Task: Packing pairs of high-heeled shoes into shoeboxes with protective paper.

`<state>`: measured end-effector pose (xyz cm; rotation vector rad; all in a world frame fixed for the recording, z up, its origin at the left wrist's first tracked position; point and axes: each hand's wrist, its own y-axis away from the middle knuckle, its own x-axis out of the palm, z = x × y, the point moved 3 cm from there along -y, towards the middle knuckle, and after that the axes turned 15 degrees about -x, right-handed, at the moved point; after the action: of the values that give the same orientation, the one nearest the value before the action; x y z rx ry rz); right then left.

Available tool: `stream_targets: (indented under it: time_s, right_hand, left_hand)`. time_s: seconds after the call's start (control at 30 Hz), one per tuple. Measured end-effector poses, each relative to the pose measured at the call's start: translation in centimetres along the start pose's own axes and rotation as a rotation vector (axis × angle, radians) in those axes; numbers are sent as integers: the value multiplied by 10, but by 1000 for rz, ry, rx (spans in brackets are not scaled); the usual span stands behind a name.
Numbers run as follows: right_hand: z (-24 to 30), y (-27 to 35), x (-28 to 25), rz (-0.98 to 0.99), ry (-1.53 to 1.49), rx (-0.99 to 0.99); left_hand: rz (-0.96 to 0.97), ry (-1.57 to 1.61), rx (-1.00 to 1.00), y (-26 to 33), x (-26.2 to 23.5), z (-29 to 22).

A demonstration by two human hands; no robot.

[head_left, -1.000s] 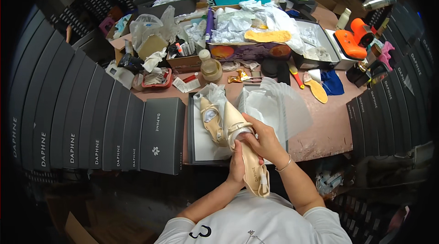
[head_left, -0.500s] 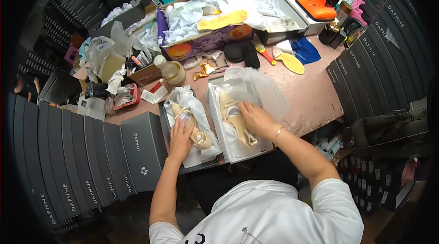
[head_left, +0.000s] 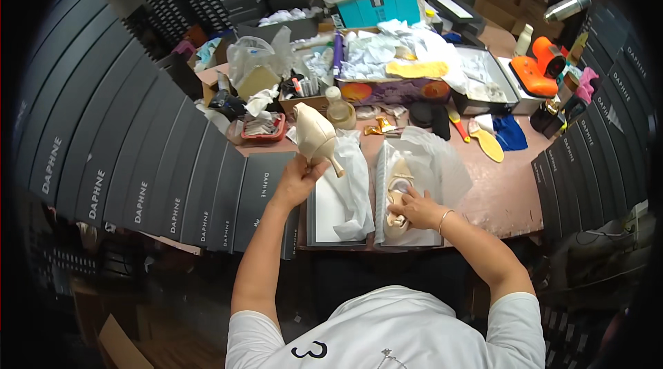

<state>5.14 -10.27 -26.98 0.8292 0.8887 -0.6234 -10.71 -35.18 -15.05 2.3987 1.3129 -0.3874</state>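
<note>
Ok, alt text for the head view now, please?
The left hand holds up a beige heeled shoe; the right hand touches another shoe in a paper-lined box. Dark boxes line both sides of a cluttered table.

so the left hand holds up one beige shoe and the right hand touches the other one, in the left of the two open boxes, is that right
Wrong box: in the head view, the right hand touches the other shoe in the right-hand box. The left hand does hold up one beige shoe.
</note>
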Motion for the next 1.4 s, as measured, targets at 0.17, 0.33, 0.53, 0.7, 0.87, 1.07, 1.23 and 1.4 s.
stream_targets:
  time_s: [0.17, 0.33, 0.53, 0.7, 0.87, 1.07, 1.23, 1.4]
  right_hand:
    - [-32, 8, -32, -126, -248, -279]
    - [3, 16, -66, 201, -35, 54]
    - [-16, 1, 14, -359, 296, -115]
    - [-31, 22, -34, -579, -191, -228]
    - [29, 68, -137, -890, -637, -116]
    - [76, 37, -87, -757, -1484, -193]
    - [86, 27, -55, -715, -1979, -174]
    - [86, 26, -45, -723, -2012, -189]
  left_hand:
    - [172, 336, 96, 41, 6, -4]
    - [187, 374, -21, 59, 19, 10]
    - [228, 483, -76, 64, 42, 25]
    - [214, 459, -120, 63, 42, 33]
    - [144, 385, -42, 70, 33, 6]
    - [525, 793, -245, 93, 65, -23]
    - [579, 1147, -406, 103, 95, 2]
    - [512, 1140, -445, 103, 99, 3]
